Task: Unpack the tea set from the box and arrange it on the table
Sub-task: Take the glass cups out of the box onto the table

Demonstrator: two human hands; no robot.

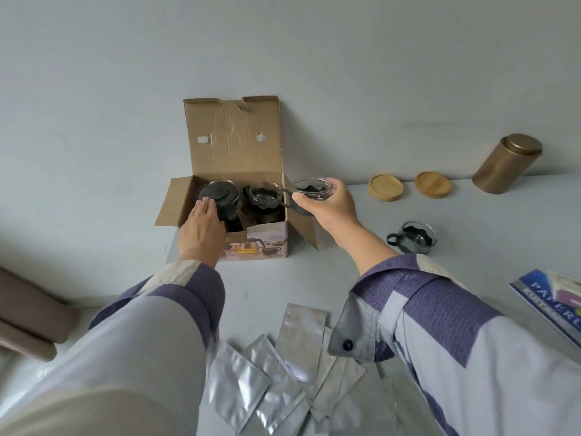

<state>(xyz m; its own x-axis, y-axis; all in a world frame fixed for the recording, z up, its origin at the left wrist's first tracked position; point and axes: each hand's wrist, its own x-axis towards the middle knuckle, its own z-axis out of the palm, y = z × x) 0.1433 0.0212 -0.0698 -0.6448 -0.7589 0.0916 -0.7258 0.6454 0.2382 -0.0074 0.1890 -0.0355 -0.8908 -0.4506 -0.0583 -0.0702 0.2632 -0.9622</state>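
Observation:
An open cardboard box (231, 143) stands on the grey table (314, 272) against the wall, its lid flap up. Inside on the left sits a glass teapot with a black lid (220, 191), and my left hand (201, 229) rests flat on the box's front edge, fingertips touching that lid. A glass cup (264, 196) is in the box's right half. My right hand (327, 204) holds another glass cup with a dark holder (311, 187) just above the box's right edge. A third glass cup with a black handle (415, 237) stands on the table to the right.
Two round wooden coasters (385, 187) (432, 184) lie at the back right beside a gold tin canister (506, 163). Several silver foil pouches (283, 372) are heaped at the near edge. A blue paper pack (550, 297) lies far right. A brown cushion (28, 313) is at the left.

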